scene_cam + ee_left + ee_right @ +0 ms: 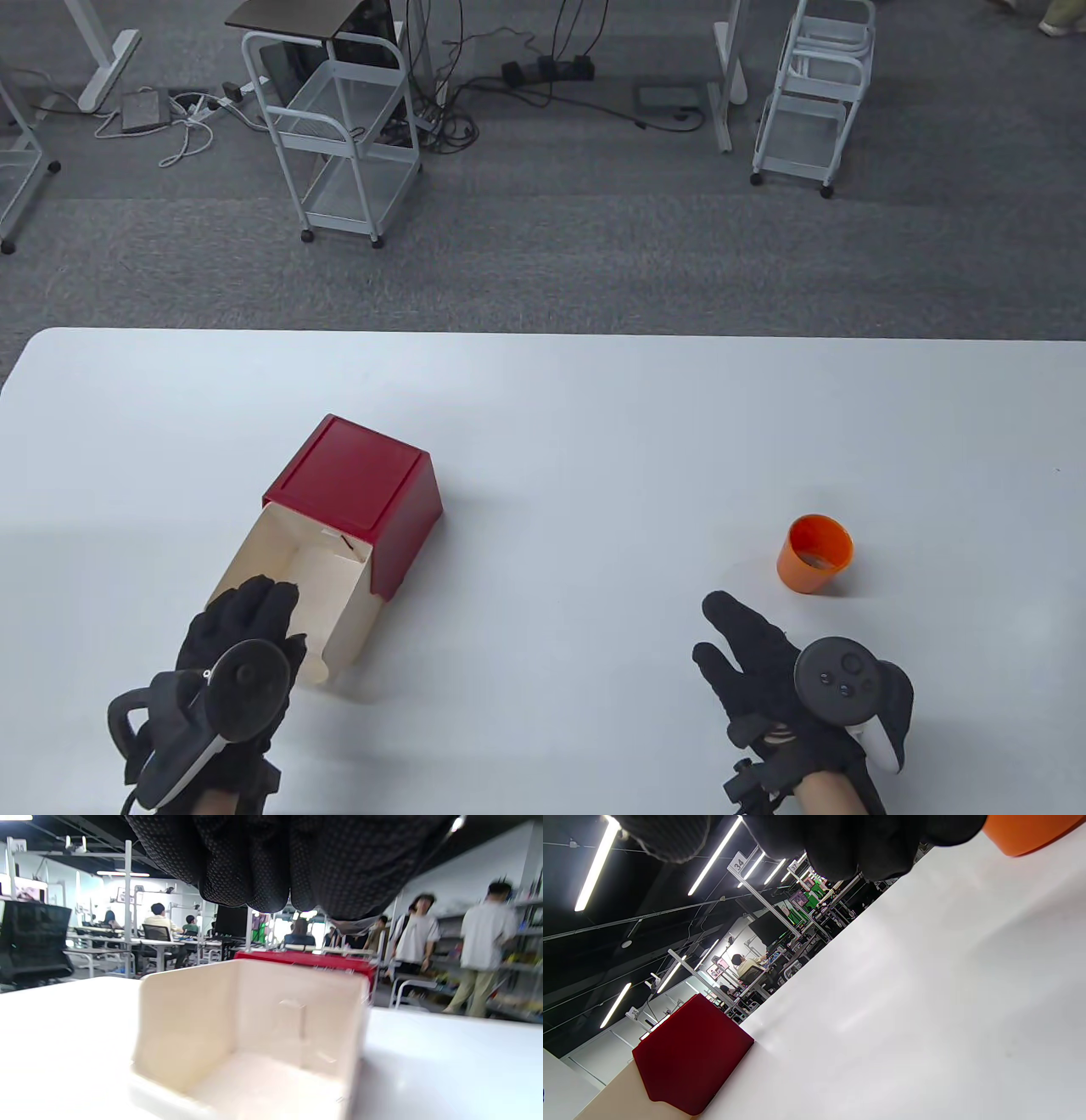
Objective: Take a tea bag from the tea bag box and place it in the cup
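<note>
The tea bag box has a red shell (352, 480) and a cream drawer (314, 586) pulled out toward me. In the left wrist view the drawer (237, 1027) looks empty. My left hand (250, 615) hovers over the drawer's front end, its fingers (271, 870) above the drawer and holding nothing. The orange cup (813, 553) stands upright at the right, with something small and brownish inside it. My right hand (734, 632) lies open and empty on the near side of the cup, a little to its left. The right wrist view shows the cup's edge (1026, 832) and the red shell (687, 1052).
The white table (594, 407) stretches wide between box and cup. Its far edge runs across the middle of the table view. Beyond it are grey carpet, white wire carts (339, 127) and cables.
</note>
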A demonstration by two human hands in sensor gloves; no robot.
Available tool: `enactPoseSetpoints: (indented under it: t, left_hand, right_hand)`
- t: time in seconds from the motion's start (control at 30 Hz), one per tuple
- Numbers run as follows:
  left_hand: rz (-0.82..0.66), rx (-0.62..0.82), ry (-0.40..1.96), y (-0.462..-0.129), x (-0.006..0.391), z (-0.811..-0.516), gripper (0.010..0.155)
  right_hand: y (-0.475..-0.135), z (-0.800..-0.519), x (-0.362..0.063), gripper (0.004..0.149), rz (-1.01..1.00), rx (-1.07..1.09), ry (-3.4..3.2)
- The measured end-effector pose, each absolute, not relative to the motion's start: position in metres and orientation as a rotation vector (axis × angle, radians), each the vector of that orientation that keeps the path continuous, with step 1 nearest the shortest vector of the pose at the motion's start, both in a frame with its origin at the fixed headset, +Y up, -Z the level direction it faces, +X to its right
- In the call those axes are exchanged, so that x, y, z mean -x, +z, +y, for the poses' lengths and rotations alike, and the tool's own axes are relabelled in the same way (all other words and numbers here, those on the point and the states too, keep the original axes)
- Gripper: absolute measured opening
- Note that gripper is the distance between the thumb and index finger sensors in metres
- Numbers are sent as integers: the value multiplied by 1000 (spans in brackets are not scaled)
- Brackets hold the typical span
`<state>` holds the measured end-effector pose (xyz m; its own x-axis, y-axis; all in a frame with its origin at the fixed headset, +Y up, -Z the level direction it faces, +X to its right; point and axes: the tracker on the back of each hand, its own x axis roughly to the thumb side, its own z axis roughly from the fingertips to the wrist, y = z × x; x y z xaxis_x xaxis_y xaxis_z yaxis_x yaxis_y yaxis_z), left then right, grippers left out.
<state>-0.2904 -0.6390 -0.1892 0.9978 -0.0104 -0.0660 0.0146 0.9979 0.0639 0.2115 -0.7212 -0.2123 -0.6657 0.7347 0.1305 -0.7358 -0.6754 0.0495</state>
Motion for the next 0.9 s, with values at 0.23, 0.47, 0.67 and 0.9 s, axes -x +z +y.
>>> enactPoseSetpoints:
  t: [0.23,0.47,0.67,0.9]
  left_hand:
    - [72,63,-201,-196,296,-674,56]
    - [49,175,-371,-202,290,-708,57]
    - [25,192,-441,-209,283,-726,57]
    - [-1,152,-452,-212,279,-737,51]
  right_hand:
    - [-212,-721,-212,66,-9,-174,2307]
    - [-212,-721,-211,66,-4,-174,2313]
    - [-212,-721,-211,66,-1,-171,2318]
    - [-212,-721,-211,66,0,-171,2322]
